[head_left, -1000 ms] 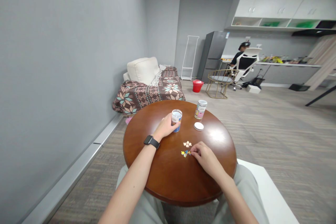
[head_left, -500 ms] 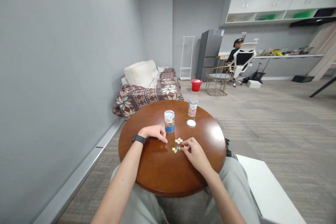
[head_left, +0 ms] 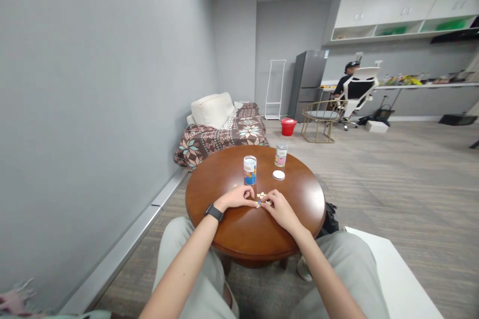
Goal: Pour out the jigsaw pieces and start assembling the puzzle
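Observation:
Over the round brown table, my left hand (head_left: pixel 238 196), a dark watch on its wrist, has its fingers curled and its fingertips at the edge of a small group of colourful jigsaw puzzle pieces (head_left: pixel 258 203). From the other side, my right hand (head_left: pixel 279 208) pinches at the same pieces with thumb and index finger. The fingertips partly cover them. Just beyond lie pale, face-down puzzle pieces (head_left: pixel 261 195). Behind my left hand stands a blue-printed can (head_left: pixel 250 171) with its top off. A round white lid (head_left: pixel 279 175) lies flat to its right, in front of a second, pink-printed can (head_left: pixel 281 156).
The round table (head_left: pixel 220 169) is in front of my knees. Beyond it are a sofa with a patterned cover (head_left: pixel 224 137), a red bucket (head_left: pixel 288 128) and a gold-framed chair (head_left: pixel 320 114). A person (head_left: pixel 342 82) sits at the back. A white surface (head_left: pixel 392 269) is at my right.
My left hand has moved right and reached the puzzle pieces, meeting my right hand there. The view has shifted slightly, while the cans and lid stay in place on the table.

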